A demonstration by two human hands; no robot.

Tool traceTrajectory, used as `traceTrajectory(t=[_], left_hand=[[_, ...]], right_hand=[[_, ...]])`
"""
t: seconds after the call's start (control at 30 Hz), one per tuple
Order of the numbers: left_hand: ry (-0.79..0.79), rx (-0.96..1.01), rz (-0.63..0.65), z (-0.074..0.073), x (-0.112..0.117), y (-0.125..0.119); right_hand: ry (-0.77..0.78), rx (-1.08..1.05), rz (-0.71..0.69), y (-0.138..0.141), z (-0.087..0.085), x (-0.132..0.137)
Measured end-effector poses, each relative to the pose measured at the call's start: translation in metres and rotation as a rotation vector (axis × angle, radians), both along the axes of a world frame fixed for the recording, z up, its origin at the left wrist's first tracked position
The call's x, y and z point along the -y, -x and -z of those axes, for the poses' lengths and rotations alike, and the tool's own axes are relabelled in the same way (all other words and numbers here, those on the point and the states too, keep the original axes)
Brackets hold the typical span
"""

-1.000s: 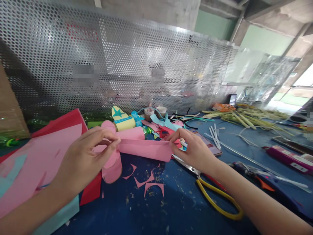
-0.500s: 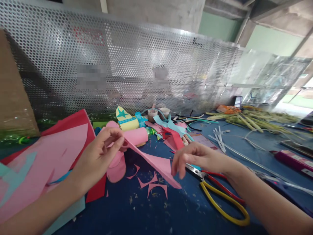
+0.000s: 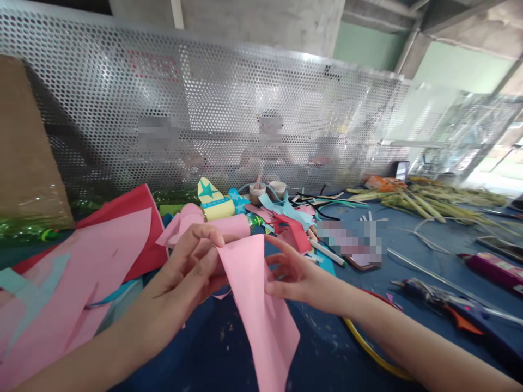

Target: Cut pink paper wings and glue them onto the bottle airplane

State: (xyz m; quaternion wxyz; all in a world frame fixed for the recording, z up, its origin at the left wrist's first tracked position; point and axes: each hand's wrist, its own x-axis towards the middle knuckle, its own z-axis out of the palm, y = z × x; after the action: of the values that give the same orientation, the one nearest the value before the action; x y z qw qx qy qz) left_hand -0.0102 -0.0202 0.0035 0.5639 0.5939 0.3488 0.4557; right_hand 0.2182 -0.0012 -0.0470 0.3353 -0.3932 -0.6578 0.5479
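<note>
A strip of pink paper (image 3: 261, 305) hangs down over the table, bent lengthwise. My left hand (image 3: 188, 272) is closed on its upper left corner, thumb and fingers pinched together. At the strip's right edge is my right hand (image 3: 296, 275), fingers spread and fingertips against or just beside the paper; it does not appear to grip it. Under my right forearm lie scissors, with a yellow handle (image 3: 373, 354) showing and the blades hidden. Behind my hands rests a pink paper-covered bottle (image 3: 231, 226) with a green neck.
Pink sheets (image 3: 110, 261) and a red sheet (image 3: 151, 234) lie on the left. A yellow paper-wrapped piece with stars (image 3: 218, 207), paper scraps (image 3: 290, 231) and a phone (image 3: 363, 256) sit further back. A glue gun (image 3: 445, 305) lies on the right. A perforated metal screen (image 3: 229, 109) stands behind.
The pink strip has swung from slanting right to hanging down toward me. My right hand has opened its fingers and moved left to the strip's edge. The scissors are now mostly covered.
</note>
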Motion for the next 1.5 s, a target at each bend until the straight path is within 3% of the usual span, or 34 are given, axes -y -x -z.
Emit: traceTrajectory(t=[0.1,0.23,0.4,0.6,0.8,1.03,1.2,1.27,1.43,1.5], left_hand=[[0.109,0.165,0.045,-0.008,0.000,-0.005],[0.210,0.241,0.119,-0.011,-0.003,-0.005],[0.346,0.166,0.143,-0.002,-0.008,-0.003],[0.311,0.031,0.113,0.004,-0.008,-0.005],[0.238,-0.023,0.005,0.007,-0.010,-0.005],[0.257,-0.063,-0.113,0.011,-0.018,-0.003],[0.204,-0.123,-0.173,0.023,-0.021,-0.002],[0.235,-0.139,-0.166,0.027,-0.022,-0.002],[0.364,-0.154,0.020,0.040,-0.022,-0.004],[0.376,-0.185,0.040,0.046,-0.022,-0.004]], right_hand=[[0.138,-0.069,0.201,0.001,-0.006,0.000],[0.235,-0.227,0.304,-0.004,-0.018,-0.002],[0.258,-0.217,0.367,-0.008,-0.022,-0.004],[0.288,-0.232,0.437,-0.007,-0.020,-0.004],[0.170,-0.238,0.392,-0.012,-0.014,-0.010],[-0.140,-0.075,0.424,-0.022,-0.010,-0.019],[-0.153,-0.043,0.450,-0.023,-0.013,-0.019],[-0.171,-0.032,0.451,-0.025,-0.011,-0.021],[-0.304,0.083,0.472,-0.034,0.000,-0.031],[-0.335,0.126,0.485,-0.037,0.004,-0.034]])
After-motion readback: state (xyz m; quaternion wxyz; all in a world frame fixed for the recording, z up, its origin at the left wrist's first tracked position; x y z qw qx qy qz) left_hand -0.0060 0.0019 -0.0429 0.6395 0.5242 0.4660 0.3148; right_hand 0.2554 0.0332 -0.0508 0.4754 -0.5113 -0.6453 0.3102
